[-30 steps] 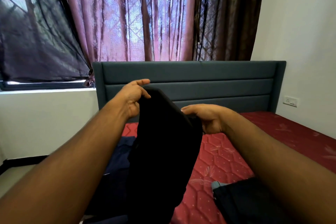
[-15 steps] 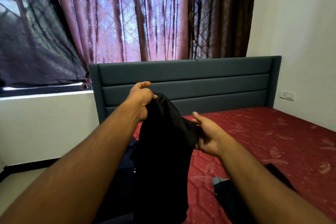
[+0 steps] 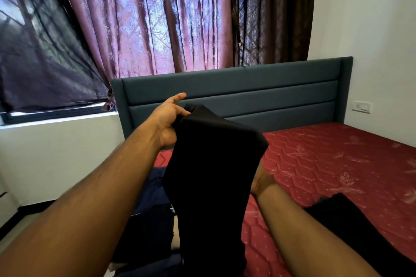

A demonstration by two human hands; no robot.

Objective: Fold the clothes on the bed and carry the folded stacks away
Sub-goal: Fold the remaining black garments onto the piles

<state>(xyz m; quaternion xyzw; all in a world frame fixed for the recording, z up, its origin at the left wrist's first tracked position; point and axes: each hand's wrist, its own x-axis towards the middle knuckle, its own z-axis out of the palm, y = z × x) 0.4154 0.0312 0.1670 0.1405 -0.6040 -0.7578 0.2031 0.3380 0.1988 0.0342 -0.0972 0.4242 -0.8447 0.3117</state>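
One garment: black cloth [image 3: 211, 177] held up in the air above the near left part of the bed [image 3: 326, 164], hanging down in a long fold.
Left hand [image 3: 167, 119]: grip clamped on the cloth's top left corner, forefinger sticking out straight.
Right hand [image 3: 261, 181]: mostly hidden behind the cloth (only the wrist and heel show), so its grip cannot be told.
Other clothes: a dark blue piece [image 3: 150, 209] on the bed under the cloth; a black piece [image 3: 351, 227] near the right forearm.
Around: grey headboard [image 3: 247, 90], curtains [image 3: 157, 18], wall socket [image 3: 362, 107].
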